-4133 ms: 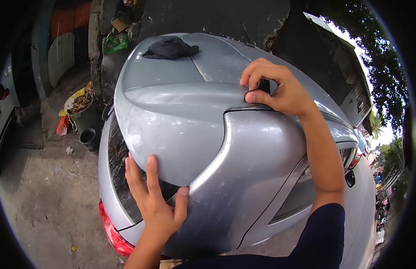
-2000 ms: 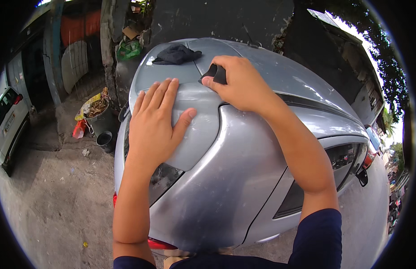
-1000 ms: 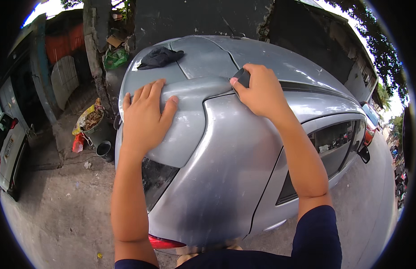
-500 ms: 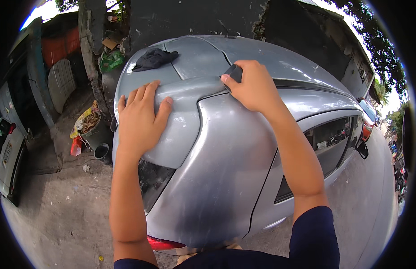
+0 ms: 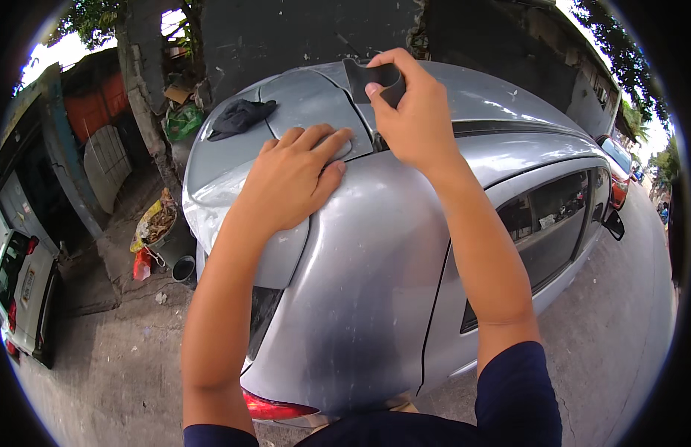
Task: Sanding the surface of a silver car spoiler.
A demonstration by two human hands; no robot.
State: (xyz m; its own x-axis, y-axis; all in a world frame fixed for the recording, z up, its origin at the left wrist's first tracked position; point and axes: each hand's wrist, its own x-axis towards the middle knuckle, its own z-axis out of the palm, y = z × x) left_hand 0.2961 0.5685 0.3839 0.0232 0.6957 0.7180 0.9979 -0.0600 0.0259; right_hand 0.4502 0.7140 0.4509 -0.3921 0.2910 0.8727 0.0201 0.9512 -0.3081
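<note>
A curved black pad (image 5: 392, 83) sits at the rear roof edge of a silver car (image 5: 368, 283), clamped between the right hand's (image 5: 414, 112) thumb and fingers; I cannot tell whether it touches the paint. The left hand (image 5: 289, 175) lies on the spoiler (image 5: 219, 182), fingers nearly together, thumb apart. Farther left rests a dark cloth (image 5: 241, 119).
</note>
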